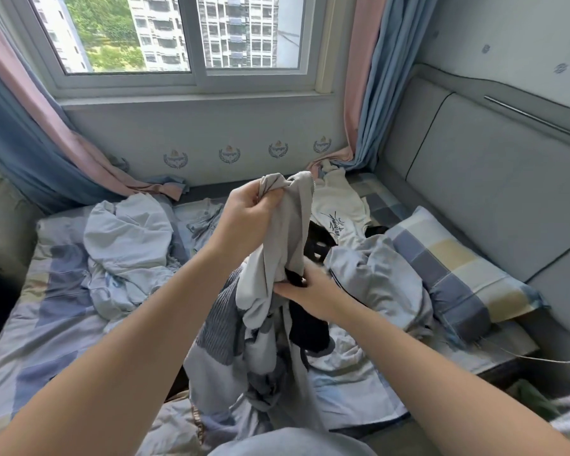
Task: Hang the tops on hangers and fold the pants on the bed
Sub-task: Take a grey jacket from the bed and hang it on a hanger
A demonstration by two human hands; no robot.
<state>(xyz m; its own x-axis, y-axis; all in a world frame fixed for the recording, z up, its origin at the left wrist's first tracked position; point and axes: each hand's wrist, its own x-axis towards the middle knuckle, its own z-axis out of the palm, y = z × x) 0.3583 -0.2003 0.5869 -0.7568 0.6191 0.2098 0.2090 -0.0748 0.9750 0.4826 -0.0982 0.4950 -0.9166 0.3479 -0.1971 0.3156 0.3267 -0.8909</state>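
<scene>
A grey garment [293,232] hangs in the air over the middle of the bed. My left hand [249,215] grips its upper edge, fingers curled into the bunched cloth. Lower down, my right hand [305,291] pinches the garment's lower part together with a bit of black cloth [306,324] that hangs beneath it. A white top with dark script lettering [339,209] lies flat on the bed behind the grey garment. A striped grey-blue piece [222,317] droops below my left forearm. No hanger is in sight.
The bed [46,324] has a blue, grey and cream check sheet. A crumpled pale blue quilt [128,245] lies at left and right. A check pillow [454,271] leans at the padded grey headboard [491,192]. Curtains [362,93] hang beside the window.
</scene>
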